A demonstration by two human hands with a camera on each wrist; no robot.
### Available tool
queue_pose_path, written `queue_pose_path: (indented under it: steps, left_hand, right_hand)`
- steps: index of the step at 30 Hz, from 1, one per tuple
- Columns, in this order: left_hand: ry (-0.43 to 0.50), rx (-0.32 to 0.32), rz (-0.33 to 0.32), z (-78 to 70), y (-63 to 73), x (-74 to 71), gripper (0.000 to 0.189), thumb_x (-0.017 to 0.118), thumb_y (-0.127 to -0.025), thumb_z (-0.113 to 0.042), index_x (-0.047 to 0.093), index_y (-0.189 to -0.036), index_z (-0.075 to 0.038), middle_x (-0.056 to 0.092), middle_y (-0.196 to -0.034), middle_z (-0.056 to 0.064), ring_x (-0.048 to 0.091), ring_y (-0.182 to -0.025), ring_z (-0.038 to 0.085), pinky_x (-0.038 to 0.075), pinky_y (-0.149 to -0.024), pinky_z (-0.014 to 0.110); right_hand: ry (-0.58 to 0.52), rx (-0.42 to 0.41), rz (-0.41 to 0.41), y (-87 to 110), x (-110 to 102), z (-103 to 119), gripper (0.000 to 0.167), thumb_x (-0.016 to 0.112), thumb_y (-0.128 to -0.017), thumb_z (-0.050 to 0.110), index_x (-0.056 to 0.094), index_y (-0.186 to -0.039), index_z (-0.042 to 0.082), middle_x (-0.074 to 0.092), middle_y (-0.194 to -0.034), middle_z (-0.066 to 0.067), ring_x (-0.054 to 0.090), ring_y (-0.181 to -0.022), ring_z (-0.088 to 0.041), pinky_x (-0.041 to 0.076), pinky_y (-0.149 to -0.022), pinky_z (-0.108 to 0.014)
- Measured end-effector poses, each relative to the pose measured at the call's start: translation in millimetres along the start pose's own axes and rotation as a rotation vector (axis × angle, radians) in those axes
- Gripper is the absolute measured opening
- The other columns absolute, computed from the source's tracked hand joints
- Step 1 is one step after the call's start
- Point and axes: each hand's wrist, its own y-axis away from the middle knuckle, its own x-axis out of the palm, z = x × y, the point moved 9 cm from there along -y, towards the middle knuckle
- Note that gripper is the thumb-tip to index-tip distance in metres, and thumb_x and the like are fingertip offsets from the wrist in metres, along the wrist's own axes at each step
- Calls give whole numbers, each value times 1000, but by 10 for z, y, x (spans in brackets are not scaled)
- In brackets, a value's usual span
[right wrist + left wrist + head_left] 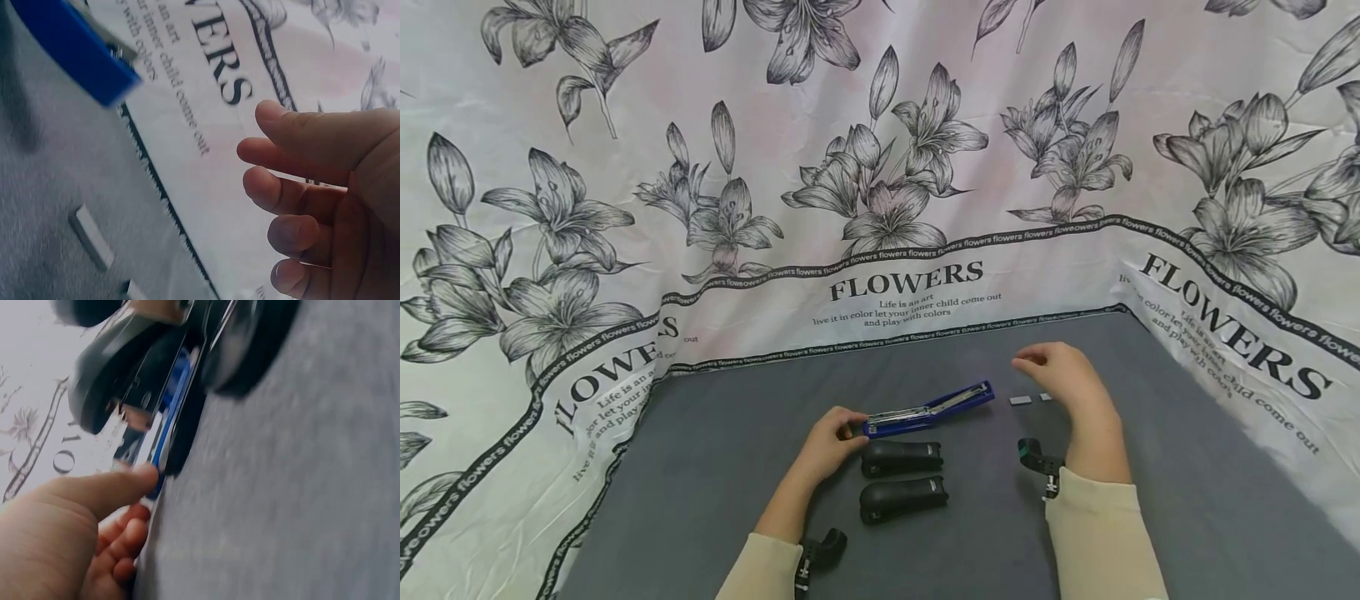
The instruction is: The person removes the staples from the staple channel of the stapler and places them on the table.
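A blue stapler (957,403) lies spread wide at its hinge, its metal inner parts facing up. My left hand (831,443) pinches its left end between thumb and fingers; the left wrist view shows the thumb (128,484) on the blue edge. My right hand (1066,377) hovers to the right of the stapler with fingers slightly bent and nothing between them. Just below and left of that hand are two small grey staple strips, one (1020,401) in plain sight and another (1045,397) partly behind the hand. The right wrist view shows the stapler's blue far end (87,59) raised.
Two black staplers, one (901,458) behind the other (902,498), lie side by side in front of the blue one. Grey cloth (715,492) covers the table. A flower-printed curtain (895,200) stands along the back and both sides.
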Motion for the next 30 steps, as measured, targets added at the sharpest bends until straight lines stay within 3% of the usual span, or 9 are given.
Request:
queue_pose_path:
  steps: [9,17,21,24,30]
  left_hand:
    - [-45,-1,-37,-1,-27,5,33,79,-90,-7,73,-122,-4,58,-97,0,46,-74,12,42,-68,30]
    - [116,-10,-51,16,110,-88,39,76,-90,1,68,-128,0,59,-97,4,51,-79,12,44,-70,27]
    - [96,7,23,13,302,-110,34,76,-89,2,71,-123,-2,61,-95,1,49,-74,10,42,-66,26]
    - [64,48,103,-36,404,-73,34,78,-88,-2,73,-121,-6,64,-101,-1,51,-78,13,43,-70,29]
    - [30,121,185,-177,420,23,43,82,-87,-14,70,-128,-6,65,-110,-1,55,-95,17,45,-82,34]
  right_hand:
    - [7,-55,36,32,49,384,48,60,-105,35,62,-139,3,64,-126,-21,62,-108,-37,48,-89,-57]
    - [-1,-161,41,86,121,795,42,64,-103,30,65,-136,4,68,-108,-8,59,-80,-23,50,-72,-44]
    - [12,-221,71,110,255,1003,38,65,-103,28,67,-133,5,68,-104,-4,58,-76,-18,50,-68,-40]
    - [29,-266,90,136,361,1151,35,66,-102,27,69,-131,6,68,-101,-1,59,-81,-16,50,-70,-39]
    - [56,-353,120,216,573,1409,31,69,-100,24,72,-125,7,68,-97,4,56,-76,-12,49,-71,-37]
